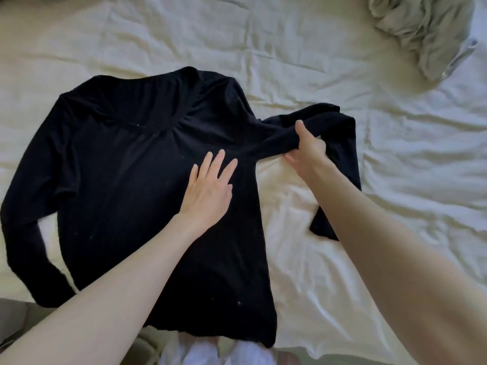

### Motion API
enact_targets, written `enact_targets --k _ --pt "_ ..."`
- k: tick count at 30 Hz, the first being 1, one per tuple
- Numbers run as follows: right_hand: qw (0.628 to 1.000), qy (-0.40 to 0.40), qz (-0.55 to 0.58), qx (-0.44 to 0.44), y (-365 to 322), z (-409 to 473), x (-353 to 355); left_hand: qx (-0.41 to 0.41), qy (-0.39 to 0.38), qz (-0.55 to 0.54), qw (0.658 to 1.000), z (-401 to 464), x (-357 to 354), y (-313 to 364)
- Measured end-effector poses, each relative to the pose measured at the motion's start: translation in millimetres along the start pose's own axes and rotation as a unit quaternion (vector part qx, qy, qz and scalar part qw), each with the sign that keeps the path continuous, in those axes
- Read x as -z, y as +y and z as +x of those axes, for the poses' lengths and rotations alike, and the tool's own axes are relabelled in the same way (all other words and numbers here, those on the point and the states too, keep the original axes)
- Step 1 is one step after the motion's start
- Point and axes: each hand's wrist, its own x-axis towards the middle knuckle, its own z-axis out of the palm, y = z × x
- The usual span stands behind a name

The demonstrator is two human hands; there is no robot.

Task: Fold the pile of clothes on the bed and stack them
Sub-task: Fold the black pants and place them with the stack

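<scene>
Black long-sleeved top [118, 167], soft knit: left hand [208, 191] presses flat, right hand [305, 151] grips its bunched sleeve [337, 143].

1. A bed [303, 61] is filling nearly the whole view, and its pale, cream-white sheet is lying rumpled, creasing in every direction.
2. A black long-sleeved top [126, 180] is lying spread flat on the sheet, left of the middle, with its neckline pointing away from the viewer and its hem reaching the near edge of the bed.
3. A crumpled pale grey-green cloth [421, 30] is sitting bunched on the sheet at the far right corner, well apart from the top.
</scene>
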Motion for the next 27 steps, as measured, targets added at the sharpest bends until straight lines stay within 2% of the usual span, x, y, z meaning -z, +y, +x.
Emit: enact_targets --k 4,8,11,14,18,20,23,27 --pt "0.990 0.067 0.121 -0.029 -38.9 17.7 -8.3 -0.001 -0.005 -0.014 1.000 34.6 9.7 -4.0" --pt "0.956 -0.014 0.293 0.022 -49.1 5.9 23.0 -0.018 0.018 -0.023 0.999 53.9 19.4 -1.3" --pt "0.930 0.008 0.364 -0.055 -23.0 -3.1 63.9 -0.042 0.017 -0.018 0.999 72.8 21.9 9.0" --pt "0.905 0.039 0.399 -0.146 -2.0 -8.7 93.4 -0.070 -0.024 -0.002 0.997 92.2 18.4 22.6" --pt "0.887 0.030 0.421 -0.186 -21.4 1.9 102.9 -0.056 -0.123 0.032 0.990 108.2 10.7 32.4" --pt "0.884 0.016 0.425 -0.195 -42.8 7.5 103.4 -0.050 -0.142 0.063 0.986 109.3 8.9 34.7" --pt "0.902 0.001 0.401 -0.160 -80.8 9.8 96.9 -0.049 -0.148 0.078 0.985 107.5 11.8 35.4" --pt "0.923 0.006 0.385 -0.023 -125.0 3.3 85.8 -0.042 -0.137 0.047 0.989 101.9 13.7 32.3"
